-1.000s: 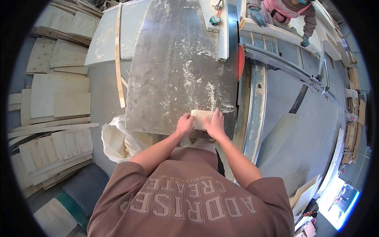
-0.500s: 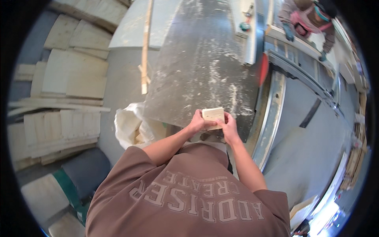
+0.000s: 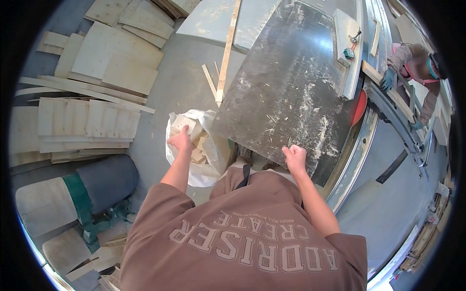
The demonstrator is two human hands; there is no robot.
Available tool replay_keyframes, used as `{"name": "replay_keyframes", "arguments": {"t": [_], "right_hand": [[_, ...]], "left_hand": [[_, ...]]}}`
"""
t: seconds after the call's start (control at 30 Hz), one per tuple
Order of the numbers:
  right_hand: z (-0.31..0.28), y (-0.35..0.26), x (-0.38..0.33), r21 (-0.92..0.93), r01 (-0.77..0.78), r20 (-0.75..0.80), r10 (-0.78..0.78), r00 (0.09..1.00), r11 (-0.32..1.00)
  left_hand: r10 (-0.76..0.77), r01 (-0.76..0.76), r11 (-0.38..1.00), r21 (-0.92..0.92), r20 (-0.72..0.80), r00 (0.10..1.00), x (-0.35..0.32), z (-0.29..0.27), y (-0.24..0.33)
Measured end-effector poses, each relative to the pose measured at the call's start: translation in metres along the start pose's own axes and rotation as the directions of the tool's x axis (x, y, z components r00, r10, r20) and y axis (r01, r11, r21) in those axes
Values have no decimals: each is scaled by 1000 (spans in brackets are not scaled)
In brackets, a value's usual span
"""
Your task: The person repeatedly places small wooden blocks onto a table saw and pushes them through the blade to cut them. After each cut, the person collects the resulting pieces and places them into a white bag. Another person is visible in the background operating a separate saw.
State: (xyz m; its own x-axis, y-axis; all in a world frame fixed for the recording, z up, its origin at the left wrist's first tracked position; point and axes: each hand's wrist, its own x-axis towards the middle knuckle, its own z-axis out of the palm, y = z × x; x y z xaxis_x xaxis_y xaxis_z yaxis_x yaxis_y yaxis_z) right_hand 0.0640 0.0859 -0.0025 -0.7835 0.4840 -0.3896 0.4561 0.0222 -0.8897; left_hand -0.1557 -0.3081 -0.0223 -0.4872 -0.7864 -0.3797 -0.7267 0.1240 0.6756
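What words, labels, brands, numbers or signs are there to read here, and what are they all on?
Shirt: two rows of big pale letters, upside down in this view; I won't copy them out.
Shirt: one more row, too small to read surely.
Block at the left hand: nothing readable.
White bag: nothing readable.

Lettering: 3 rows on the brown shirt (image 3: pixel 208 266), lower centre of the frame.
All 3 rows appear upside down in this view. Row 1 (image 3: pixel 252 250), the lowest: 1 word in large, pale-outlined block capitals, sloping down toward the lower right. Row 2 (image 3: pixel 264 228), directly above: 1 word in medium block capitals. Row 3 (image 3: pixel 267 219), the uppermost: fine capitals, too small to read with certainty.
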Motion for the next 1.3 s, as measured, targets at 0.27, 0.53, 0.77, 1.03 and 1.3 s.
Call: {"name": "replay_keyframes", "arguments": {"t": [0.27,0.53,0.77,1.03,1.3], "right_hand": [[-4,17,-24,-151,-77,11,79,997,986],[4,39,-20,-59,-202,-67,198,978,978],[6,47,-17,-82,-40,-88,33,996,996],[-16,25,-31,175,-121,-41,130,991,977],[-1,-13,-16,717,-226,-19,343,939,659]], "left_hand": [[-112,-522,412,747,610,784,61,-17,-82],[-94,-647,311,696,700,708,84,-8,-114],[253,-640,553,534,624,739,48,12,-77],[711,-828,561,3,511,484,-71,64,-1],[-287,44,943,331,870,-401,-298,93,16]]}}
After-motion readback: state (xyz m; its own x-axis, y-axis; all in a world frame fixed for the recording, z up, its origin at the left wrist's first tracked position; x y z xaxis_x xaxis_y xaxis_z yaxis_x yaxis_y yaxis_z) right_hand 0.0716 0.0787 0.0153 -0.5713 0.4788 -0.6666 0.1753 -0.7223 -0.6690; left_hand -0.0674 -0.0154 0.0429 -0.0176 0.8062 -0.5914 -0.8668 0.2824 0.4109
